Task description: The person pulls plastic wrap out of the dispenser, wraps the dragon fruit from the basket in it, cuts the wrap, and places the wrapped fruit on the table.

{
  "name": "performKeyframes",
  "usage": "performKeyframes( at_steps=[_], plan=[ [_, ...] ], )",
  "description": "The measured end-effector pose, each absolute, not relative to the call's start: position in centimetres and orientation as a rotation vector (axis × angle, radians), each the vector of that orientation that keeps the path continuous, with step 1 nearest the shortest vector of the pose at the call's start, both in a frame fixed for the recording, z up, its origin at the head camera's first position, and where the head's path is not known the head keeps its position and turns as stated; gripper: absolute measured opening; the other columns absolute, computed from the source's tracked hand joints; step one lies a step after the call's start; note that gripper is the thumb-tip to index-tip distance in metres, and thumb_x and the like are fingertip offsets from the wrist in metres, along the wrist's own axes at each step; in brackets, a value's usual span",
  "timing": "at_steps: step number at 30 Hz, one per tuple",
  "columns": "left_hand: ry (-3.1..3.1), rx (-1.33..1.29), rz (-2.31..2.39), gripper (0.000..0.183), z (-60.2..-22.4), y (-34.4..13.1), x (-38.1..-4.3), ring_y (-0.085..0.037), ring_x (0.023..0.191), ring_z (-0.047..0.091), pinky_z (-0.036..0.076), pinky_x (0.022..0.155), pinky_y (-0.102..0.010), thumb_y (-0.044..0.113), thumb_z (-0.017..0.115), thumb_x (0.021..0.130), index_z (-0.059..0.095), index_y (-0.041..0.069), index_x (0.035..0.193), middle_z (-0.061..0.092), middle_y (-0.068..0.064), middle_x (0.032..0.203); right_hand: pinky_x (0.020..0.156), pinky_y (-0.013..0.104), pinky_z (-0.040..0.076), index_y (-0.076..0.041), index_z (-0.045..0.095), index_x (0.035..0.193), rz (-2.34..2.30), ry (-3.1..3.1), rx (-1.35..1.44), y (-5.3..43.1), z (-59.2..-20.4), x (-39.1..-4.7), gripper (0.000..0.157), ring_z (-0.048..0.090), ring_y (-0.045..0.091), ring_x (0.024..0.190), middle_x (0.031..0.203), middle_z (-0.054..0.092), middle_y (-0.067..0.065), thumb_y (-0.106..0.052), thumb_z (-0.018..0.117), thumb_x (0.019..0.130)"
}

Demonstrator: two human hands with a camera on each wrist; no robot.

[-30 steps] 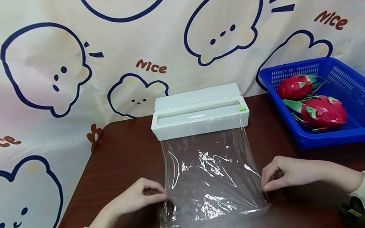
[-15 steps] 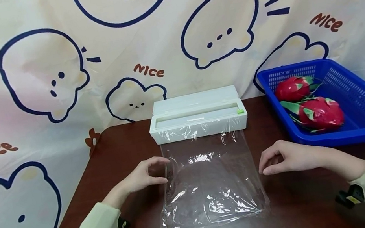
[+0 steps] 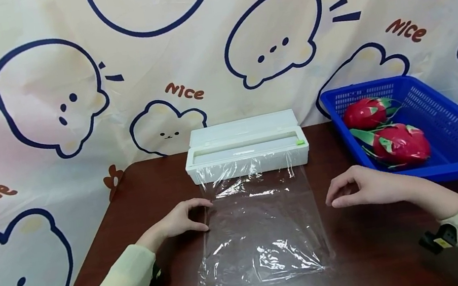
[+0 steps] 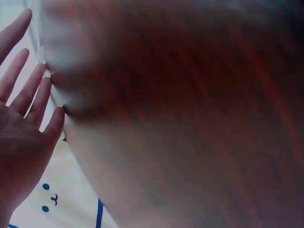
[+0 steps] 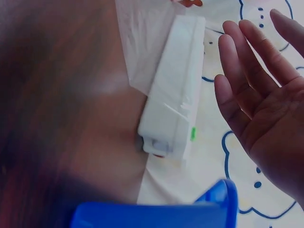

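- The left hand (image 3: 180, 219) is relaxed, thumb and fingers well parted and gripping nothing; its fingertips are at the left edge of the plastic film, and whether they touch it I cannot tell.
- The right hand (image 3: 366, 187) is loosely bent in the head view, fingers spread in the right wrist view, gripping nothing; it stands apart, to the right of the film.
- The clear plastic film (image 3: 265, 227) stretches from the white dispenser box toward the near side of the brown table (image 3: 177, 271), its near edge wrinkled and shiny.
- The white dispenser box (image 3: 250, 164) sits at the far side of the table, its lid (image 3: 242, 128) raised at the back and a green tab (image 3: 300, 142) at its right end.
- At the far right, a blue plastic basket (image 3: 440, 171) holds two red dragon fruits (image 3: 404, 144), one behind the other, at its left side.
- Behind the table hangs a pale cloth (image 3: 270, 6) with bear drawings and "Nice" lettering.
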State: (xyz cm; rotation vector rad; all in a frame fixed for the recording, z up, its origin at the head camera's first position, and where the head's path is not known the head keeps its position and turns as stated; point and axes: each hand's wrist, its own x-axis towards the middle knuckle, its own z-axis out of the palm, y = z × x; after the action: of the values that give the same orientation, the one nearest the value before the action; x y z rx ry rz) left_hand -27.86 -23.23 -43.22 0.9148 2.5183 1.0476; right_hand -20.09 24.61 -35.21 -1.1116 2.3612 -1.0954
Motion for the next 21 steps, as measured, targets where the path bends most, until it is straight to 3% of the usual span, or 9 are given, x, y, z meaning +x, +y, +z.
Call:
performKeyframes(
  at_steps=[16,21],
  plan=[
    [2.613,0.954,0.814,0.056,-43.3,-23.7,-27.9,-0.034,0.130,0.042,0.032,0.105,-0.051,0.018,0.085,0.074,0.064,0.003,0.124,0.052,-0.012,0.138,0.077,0.030,0.053,-0.023,0.072,0.109,-0.964,2.666,-0.919,27.7,-31.2,-21.0,0.018,0.062,0.012,0.093,0.106,0.068,-0.006,-0.020,0.069,0.092],
    [2.613,0.962,0.792,0.056,-43.4,-23.6,-27.7,-0.035,0.130,0.042,0.032,0.105,-0.051,0.020,0.084,0.076,0.063,0.002,0.125,0.051,-0.013,0.139,0.076,0.029,0.051,-0.023,0.072,0.109,-0.914,2.777,-0.760,28.9,-29.6,-21.1,0.021,0.060,0.017,0.101,0.109,0.069,-0.004,-0.022,0.072,0.089]
  ],
)
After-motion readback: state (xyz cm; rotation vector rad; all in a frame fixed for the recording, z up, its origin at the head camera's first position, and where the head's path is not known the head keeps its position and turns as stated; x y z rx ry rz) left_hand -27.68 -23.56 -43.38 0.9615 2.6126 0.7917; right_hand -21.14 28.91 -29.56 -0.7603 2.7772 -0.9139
